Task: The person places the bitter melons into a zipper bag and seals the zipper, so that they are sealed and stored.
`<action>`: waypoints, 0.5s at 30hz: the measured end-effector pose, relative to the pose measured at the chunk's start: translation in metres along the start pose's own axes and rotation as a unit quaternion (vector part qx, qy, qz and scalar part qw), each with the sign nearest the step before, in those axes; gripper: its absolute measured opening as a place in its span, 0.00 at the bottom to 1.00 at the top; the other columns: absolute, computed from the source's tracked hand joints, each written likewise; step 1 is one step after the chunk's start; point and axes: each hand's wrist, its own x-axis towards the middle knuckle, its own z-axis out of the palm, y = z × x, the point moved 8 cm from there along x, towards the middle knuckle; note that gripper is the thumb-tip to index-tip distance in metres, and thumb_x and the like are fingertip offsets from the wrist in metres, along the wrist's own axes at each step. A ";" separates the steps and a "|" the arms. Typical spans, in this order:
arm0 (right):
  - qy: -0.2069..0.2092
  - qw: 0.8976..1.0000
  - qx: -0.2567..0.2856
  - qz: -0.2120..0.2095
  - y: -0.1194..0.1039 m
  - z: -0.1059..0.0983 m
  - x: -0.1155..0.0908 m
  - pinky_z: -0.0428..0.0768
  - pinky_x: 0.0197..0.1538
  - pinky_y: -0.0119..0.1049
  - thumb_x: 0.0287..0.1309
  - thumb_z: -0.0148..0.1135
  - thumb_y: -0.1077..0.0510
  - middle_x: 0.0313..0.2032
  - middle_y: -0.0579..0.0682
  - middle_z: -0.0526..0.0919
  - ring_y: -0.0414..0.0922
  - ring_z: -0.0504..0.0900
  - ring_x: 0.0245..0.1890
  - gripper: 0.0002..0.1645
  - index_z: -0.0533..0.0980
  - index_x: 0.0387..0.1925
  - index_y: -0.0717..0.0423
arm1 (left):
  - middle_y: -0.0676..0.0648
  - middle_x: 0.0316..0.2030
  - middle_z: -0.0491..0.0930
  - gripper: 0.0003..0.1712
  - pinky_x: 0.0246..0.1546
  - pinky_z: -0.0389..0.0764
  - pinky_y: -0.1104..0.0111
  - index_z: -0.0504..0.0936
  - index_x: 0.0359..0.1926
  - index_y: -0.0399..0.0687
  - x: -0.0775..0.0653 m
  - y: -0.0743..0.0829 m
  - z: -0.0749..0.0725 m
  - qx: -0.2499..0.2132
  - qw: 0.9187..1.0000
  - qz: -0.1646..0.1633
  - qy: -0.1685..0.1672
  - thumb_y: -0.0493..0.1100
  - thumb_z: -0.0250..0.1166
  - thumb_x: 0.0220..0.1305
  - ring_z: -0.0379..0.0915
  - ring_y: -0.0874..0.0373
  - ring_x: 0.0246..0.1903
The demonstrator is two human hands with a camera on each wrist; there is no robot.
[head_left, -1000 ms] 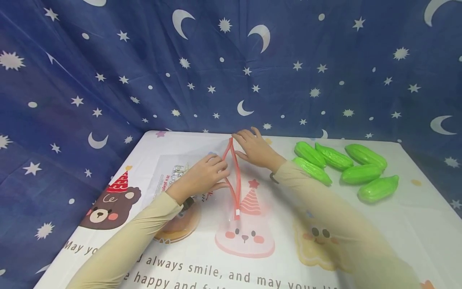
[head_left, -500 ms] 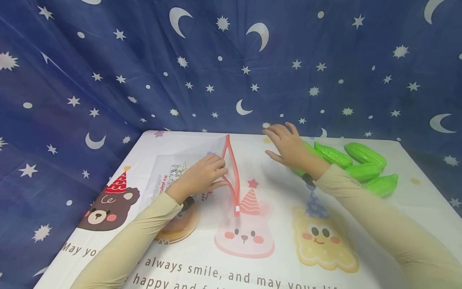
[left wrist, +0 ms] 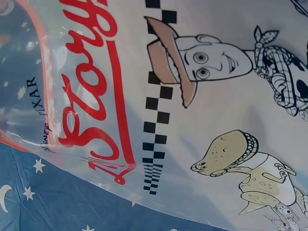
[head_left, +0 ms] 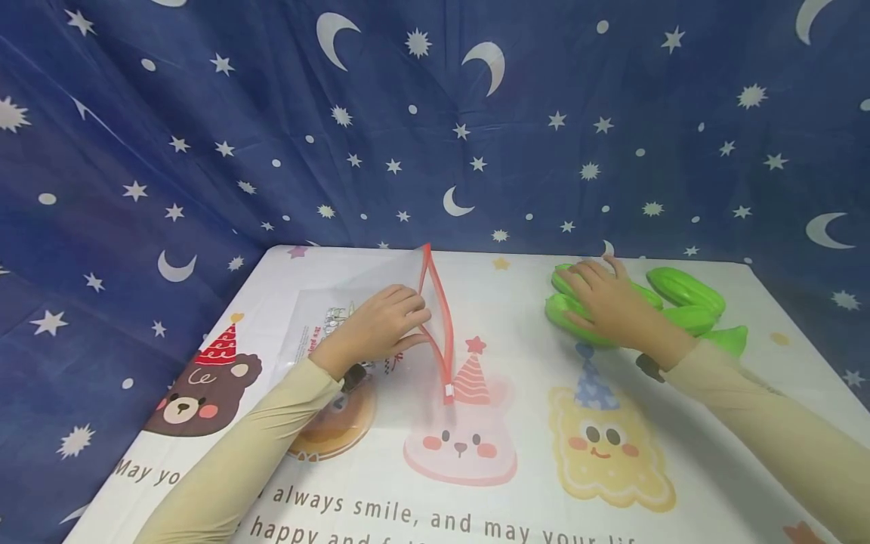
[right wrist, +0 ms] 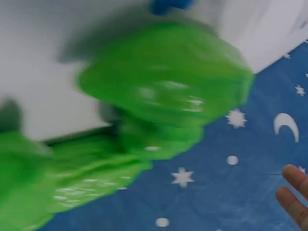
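A clear zip bag (head_left: pixel 440 302) with a red zipper edge stands with its mouth parted at the middle of the table. My left hand (head_left: pixel 377 325) holds the bag's side just behind the red edge, between thumb and fingers. Printed cartoon figures and red lettering on the bag (left wrist: pixel 106 96) fill the left wrist view. On the right, my right hand (head_left: pixel 615 306) hovers over several glossy green ridged gourds, fingers spread above the left ones, partly hiding them. In the right wrist view, a gourd (right wrist: pixel 168 77) appears large and blurred, with two fingertips (right wrist: pixel 294 195) apart from it.
More gourds lie right of the hand, including a long one (head_left: pixel 686 291) at the back. The white printed tablecloth (head_left: pixel 503 302) covers the table, and a blue star-and-moon curtain (head_left: pixel 435 128) hangs behind its far edge and along the left side.
My right hand has let go of the bag's far corner and moved right to the gourds. The left hand stays on the bag, whose mouth still gapes.
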 end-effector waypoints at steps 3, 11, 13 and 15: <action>-0.023 1.000 0.003 0.012 0.005 0.008 -0.013 0.62 0.58 0.67 0.49 0.66 0.48 0.49 0.62 0.76 0.61 0.71 0.54 0.37 0.66 0.57 0.63 | 0.49 0.34 0.77 0.13 0.54 0.72 0.62 0.76 0.36 0.46 0.000 0.001 0.000 0.005 1.000 0.000 0.000 0.49 0.66 0.56 0.73 0.52 0.41; -0.062 0.997 0.006 0.038 0.017 0.026 -0.041 0.59 0.61 0.65 0.52 0.62 0.44 0.52 0.64 0.75 0.62 0.70 0.56 0.40 0.66 0.59 0.64 | 0.50 0.35 0.77 0.13 0.54 0.72 0.63 0.77 0.37 0.47 0.000 0.003 0.000 0.005 1.000 0.000 -0.004 0.50 0.66 0.57 0.72 0.53 0.42; -0.060 0.998 0.001 0.035 0.018 0.028 -0.045 0.60 0.60 0.65 0.51 0.63 0.43 0.51 0.64 0.76 0.62 0.71 0.55 0.40 0.66 0.59 0.64 | 0.50 0.35 0.78 0.13 0.54 0.72 0.62 0.77 0.37 0.47 0.001 0.004 0.001 0.004 1.000 0.000 -0.004 0.50 0.66 0.57 0.73 0.53 0.42; -0.055 0.998 -0.006 0.032 0.018 0.029 -0.048 0.62 0.59 0.65 0.49 0.64 0.43 0.50 0.64 0.76 0.62 0.72 0.53 0.41 0.66 0.59 0.64 | 0.50 0.35 0.78 0.13 0.54 0.72 0.62 0.77 0.37 0.47 0.001 0.005 0.002 0.002 1.000 0.001 -0.003 0.50 0.66 0.57 0.73 0.53 0.42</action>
